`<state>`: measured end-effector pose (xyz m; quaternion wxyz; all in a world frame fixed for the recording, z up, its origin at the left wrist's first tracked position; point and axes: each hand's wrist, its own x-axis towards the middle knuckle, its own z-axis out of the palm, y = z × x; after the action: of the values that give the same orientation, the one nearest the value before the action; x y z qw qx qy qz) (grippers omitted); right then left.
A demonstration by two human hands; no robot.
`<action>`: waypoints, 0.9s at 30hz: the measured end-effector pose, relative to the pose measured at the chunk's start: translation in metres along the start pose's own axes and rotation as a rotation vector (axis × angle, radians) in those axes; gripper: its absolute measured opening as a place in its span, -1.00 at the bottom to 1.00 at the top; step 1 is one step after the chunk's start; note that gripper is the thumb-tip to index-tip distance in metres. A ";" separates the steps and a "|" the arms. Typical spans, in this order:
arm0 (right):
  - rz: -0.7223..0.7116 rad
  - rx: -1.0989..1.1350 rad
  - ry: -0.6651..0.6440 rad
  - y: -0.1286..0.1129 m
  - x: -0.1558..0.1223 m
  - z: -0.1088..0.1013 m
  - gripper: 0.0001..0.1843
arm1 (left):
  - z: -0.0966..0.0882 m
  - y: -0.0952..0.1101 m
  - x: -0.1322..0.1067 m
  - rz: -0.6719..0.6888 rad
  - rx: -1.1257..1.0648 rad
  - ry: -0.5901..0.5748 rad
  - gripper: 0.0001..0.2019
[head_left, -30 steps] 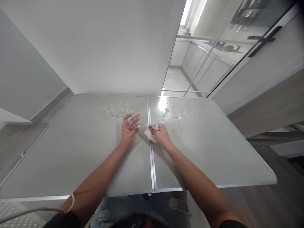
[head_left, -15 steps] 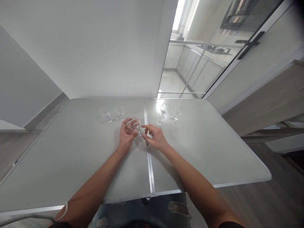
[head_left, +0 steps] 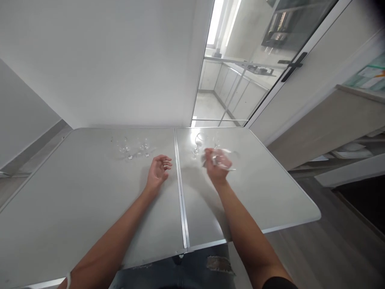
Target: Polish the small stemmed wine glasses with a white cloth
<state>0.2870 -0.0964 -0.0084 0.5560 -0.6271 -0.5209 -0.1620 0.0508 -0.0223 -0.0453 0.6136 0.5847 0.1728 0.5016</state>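
Observation:
My left hand [head_left: 158, 171] holds nothing. Its fingers are apart and loosely curved, close above the table, left of the metal seam. On the seam's other side my right hand [head_left: 217, 163] is closed around a clear stemmed glass [head_left: 224, 158]; motion smears both. Behind that hand a stemmed glass [head_left: 197, 143] stands, with another clear glass [head_left: 216, 140] partly hidden to its right. Toward the back left, a glass [head_left: 122, 147] and a similar one [head_left: 144, 147] show faintly against the pale top.
The pale table [head_left: 99, 200] has a metal-edged seam [head_left: 181, 192] across its middle. A white wall [head_left: 129, 64] rises behind it. At the back right is a glass door [head_left: 237, 80] with a black handle [head_left: 293, 66]. A shelf unit [head_left: 327, 124] stands to the right.
My right hand has carried the stemmed glass from the middle toward the right. My left hand has let go of it. The view has shifted slightly.

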 end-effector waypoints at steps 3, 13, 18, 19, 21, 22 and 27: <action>0.210 -0.183 0.342 0.038 0.025 -0.024 -0.64 | 0.000 0.000 -0.002 -0.035 0.027 0.010 -0.52; 0.623 -0.560 -0.094 0.144 0.034 -0.043 -0.62 | -0.006 -0.001 -0.005 -0.079 0.171 -0.143 -0.62; 0.628 -0.554 -0.206 0.146 0.032 -0.033 -0.62 | -0.007 -0.002 -0.009 -0.186 0.333 -0.495 -0.41; 0.628 -0.556 -0.211 0.146 0.032 -0.031 -0.63 | -0.007 -0.002 -0.009 -0.200 0.342 -0.523 -0.41; 0.634 -0.563 -0.217 0.147 0.031 -0.029 -0.62 | -0.005 -0.001 -0.010 -0.207 0.342 -0.533 -0.41; 0.639 -0.568 -0.218 0.147 0.031 -0.028 -0.62 | -0.004 0.000 -0.010 -0.205 0.339 -0.525 -0.42; 0.664 -0.589 -0.233 0.150 0.028 -0.025 -0.62 | -0.002 0.002 -0.010 -0.210 0.330 -0.497 -0.42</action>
<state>0.4331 -0.0807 -0.0572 0.3138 -0.9054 -0.2825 -0.0446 0.0437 -0.0299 -0.0484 0.5821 0.7603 0.1560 0.2425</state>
